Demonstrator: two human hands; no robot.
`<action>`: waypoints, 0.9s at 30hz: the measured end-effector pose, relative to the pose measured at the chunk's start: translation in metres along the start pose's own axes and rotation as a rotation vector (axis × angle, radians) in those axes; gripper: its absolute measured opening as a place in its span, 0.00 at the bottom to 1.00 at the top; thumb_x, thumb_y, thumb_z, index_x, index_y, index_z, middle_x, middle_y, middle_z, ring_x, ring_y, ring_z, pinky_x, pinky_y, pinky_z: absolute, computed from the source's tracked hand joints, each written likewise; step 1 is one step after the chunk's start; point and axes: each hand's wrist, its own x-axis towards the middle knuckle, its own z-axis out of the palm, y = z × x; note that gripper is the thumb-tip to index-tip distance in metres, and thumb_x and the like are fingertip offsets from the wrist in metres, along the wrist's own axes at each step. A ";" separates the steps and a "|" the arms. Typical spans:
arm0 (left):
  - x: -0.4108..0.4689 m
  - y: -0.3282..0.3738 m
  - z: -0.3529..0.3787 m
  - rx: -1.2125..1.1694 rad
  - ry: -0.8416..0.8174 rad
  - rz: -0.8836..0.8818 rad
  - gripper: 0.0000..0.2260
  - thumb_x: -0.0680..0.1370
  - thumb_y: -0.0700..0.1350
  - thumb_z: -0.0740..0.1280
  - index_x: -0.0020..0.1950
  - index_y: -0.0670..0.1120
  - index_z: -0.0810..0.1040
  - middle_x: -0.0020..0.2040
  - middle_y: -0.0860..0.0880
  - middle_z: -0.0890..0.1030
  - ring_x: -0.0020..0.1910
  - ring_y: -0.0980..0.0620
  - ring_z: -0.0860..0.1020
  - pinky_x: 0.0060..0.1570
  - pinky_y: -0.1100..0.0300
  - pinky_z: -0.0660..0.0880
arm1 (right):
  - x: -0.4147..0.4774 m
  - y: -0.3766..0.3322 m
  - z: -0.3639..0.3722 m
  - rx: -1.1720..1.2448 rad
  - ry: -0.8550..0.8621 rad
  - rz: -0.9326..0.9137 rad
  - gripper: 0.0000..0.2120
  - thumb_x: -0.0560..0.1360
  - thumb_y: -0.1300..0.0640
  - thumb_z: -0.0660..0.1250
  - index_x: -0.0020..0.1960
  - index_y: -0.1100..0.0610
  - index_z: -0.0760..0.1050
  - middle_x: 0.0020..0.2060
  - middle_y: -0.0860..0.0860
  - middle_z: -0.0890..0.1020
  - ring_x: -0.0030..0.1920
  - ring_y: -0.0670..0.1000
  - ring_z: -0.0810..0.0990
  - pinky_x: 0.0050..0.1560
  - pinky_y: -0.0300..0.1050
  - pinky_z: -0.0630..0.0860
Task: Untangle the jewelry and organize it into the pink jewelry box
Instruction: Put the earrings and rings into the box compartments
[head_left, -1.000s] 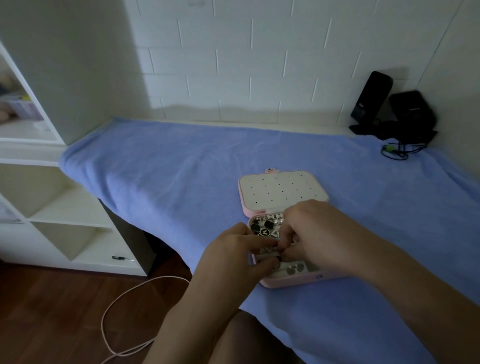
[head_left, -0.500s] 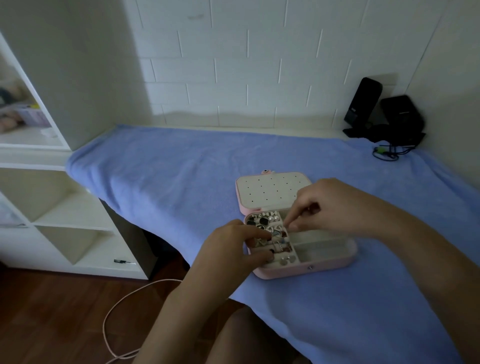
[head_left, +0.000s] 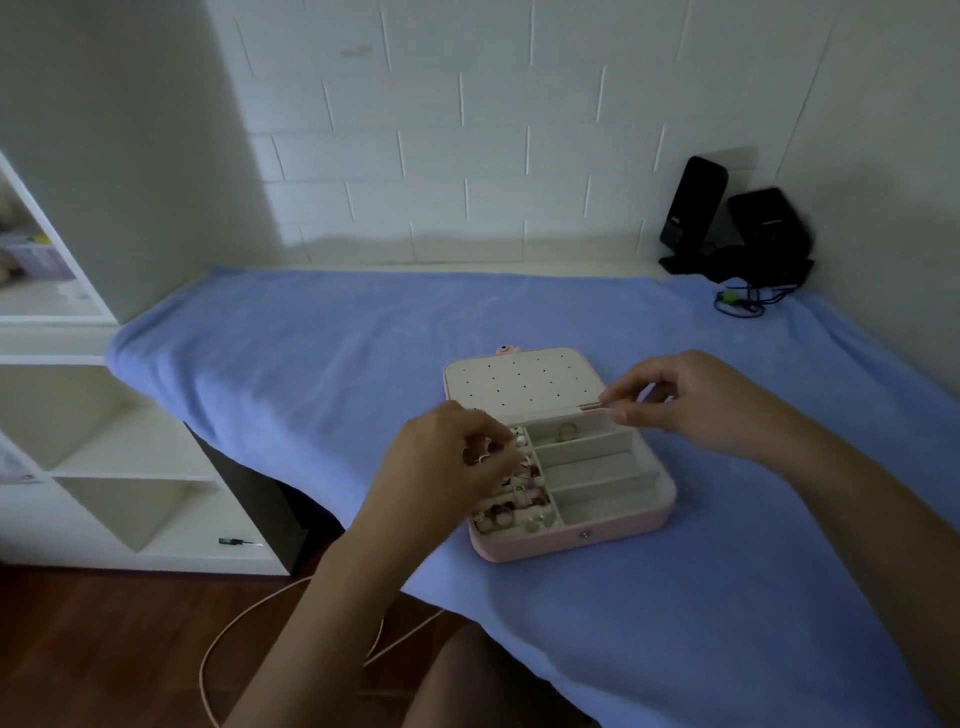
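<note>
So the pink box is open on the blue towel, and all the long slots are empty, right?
Not all. The head view shows a ring in the farthest long slot; the other long slots look empty. The box is open on the blue towel, as you said.

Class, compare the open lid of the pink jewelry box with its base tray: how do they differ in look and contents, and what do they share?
The lid is one flat cream panel dotted with small holes; the base tray is split into compartments. The lid carries no jewelry; the base tray holds rings along its left side and one in the far compartment. Both are pink-edged, cream inside, and rest on the blue towel.
</note>
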 end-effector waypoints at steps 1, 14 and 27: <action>0.005 -0.005 -0.002 0.013 0.062 -0.058 0.08 0.73 0.54 0.70 0.49 0.53 0.80 0.39 0.57 0.74 0.33 0.62 0.70 0.32 0.70 0.63 | 0.000 0.004 0.001 0.057 -0.011 0.022 0.07 0.71 0.58 0.73 0.49 0.52 0.82 0.40 0.49 0.83 0.34 0.40 0.78 0.34 0.27 0.71; 0.076 -0.038 -0.006 -0.646 -0.144 -0.723 0.15 0.77 0.48 0.67 0.52 0.36 0.75 0.41 0.40 0.81 0.39 0.45 0.80 0.39 0.57 0.77 | 0.003 0.042 0.006 0.481 -0.144 0.168 0.12 0.74 0.62 0.69 0.57 0.55 0.77 0.46 0.58 0.83 0.43 0.53 0.83 0.42 0.42 0.79; 0.060 -0.034 -0.011 -1.020 -0.111 -0.408 0.07 0.78 0.34 0.60 0.53 0.40 0.75 0.50 0.41 0.81 0.45 0.45 0.82 0.42 0.57 0.81 | 0.010 0.039 0.020 0.562 0.076 0.102 0.09 0.79 0.58 0.61 0.43 0.62 0.71 0.41 0.58 0.80 0.40 0.57 0.80 0.41 0.50 0.79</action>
